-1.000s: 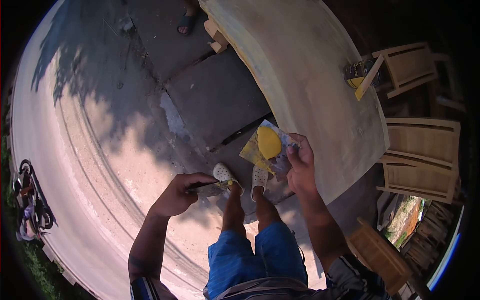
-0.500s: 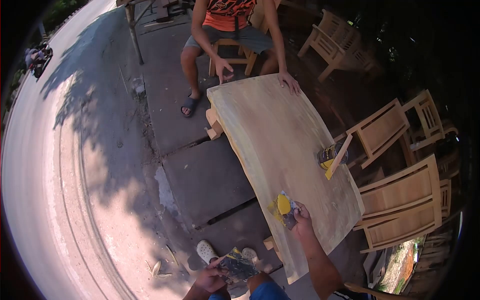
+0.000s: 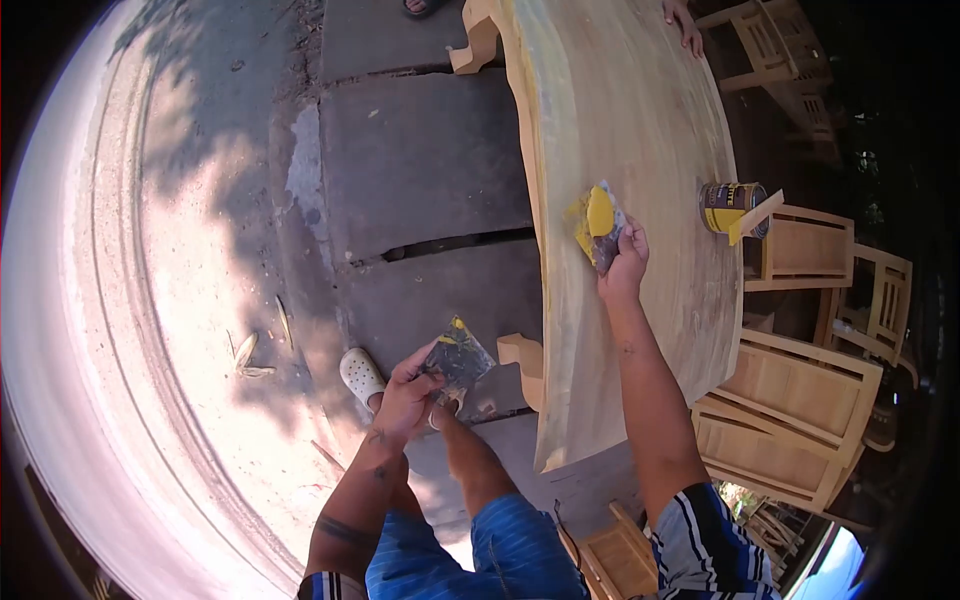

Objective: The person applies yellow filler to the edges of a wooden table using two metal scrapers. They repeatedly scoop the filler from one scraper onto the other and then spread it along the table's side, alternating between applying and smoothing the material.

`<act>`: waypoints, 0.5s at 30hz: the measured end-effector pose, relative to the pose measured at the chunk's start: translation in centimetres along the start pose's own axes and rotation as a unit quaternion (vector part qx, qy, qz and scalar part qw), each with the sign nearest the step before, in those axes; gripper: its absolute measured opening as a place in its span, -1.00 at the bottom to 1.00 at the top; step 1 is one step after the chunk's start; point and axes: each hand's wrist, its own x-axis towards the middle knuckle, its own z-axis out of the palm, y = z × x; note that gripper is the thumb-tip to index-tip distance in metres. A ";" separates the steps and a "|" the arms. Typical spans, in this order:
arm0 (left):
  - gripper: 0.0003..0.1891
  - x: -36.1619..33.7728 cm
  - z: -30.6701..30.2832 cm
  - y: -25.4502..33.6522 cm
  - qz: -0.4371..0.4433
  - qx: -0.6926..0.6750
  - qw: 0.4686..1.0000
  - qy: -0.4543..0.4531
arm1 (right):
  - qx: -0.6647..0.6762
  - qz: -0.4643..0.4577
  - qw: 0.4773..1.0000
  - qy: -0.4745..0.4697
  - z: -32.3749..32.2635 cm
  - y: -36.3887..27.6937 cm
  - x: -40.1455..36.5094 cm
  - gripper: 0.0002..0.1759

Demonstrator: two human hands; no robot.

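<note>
My right hand (image 3: 625, 262) grips a thin, smeared putty plate (image 3: 604, 250) carrying a thick yellow dollop of putty (image 3: 600, 212), held over the wooden tabletop (image 3: 650, 370). Closed on a flat dark putty spreader (image 3: 462, 365), my left hand (image 3: 405, 395) is out to the left of the tabletop, above the pavement. Yellow smears mark the upper edge of this spreader. On the tabletop's right side stands an open can (image 3: 720, 208) with a yellow-ended wooden stick (image 3: 763, 211) leaning across it.
Another person's hand (image 3: 684, 25) rests at the tabletop's far right edge. Wooden chair frames (image 3: 800, 390) crowd the right side. Curved table legs (image 3: 522, 365) jut out on the left, beside paving slabs (image 3: 430, 160) with a dark gap between them.
The view has tilted down and shifted, so the tabletop and both hands appear higher and more of my arms shows. Both hands keep their hold on the putty plate and the putty spreader.
</note>
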 end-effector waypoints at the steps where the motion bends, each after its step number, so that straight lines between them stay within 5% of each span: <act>1: -0.43 1.6 -0.9 -1.4 0.011 0.039 0.999 0.014 | -0.015 -0.029 0.999 -0.015 0.0 0.4 0.4 -0.73; 7: -0.41 8.9 -2.1 -5.8 -0.025 0.120 0.992 -0.039 | -0.092 -0.082 0.992 -0.027 0.1 0.4 0.1 -0.66; 11: -0.37 11.9 -0.9 -7.3 0.118 0.226 0.961 -0.103 | -0.125 -0.107 0.986 -0.006 0.9 0.4 -0.2 -0.66; 15: -0.33 13.9 0.8 -6.4 0.217 0.290 0.929 -0.069 | -0.166 -0.128 0.978 0.022 1.4 0.5 -0.5 -0.66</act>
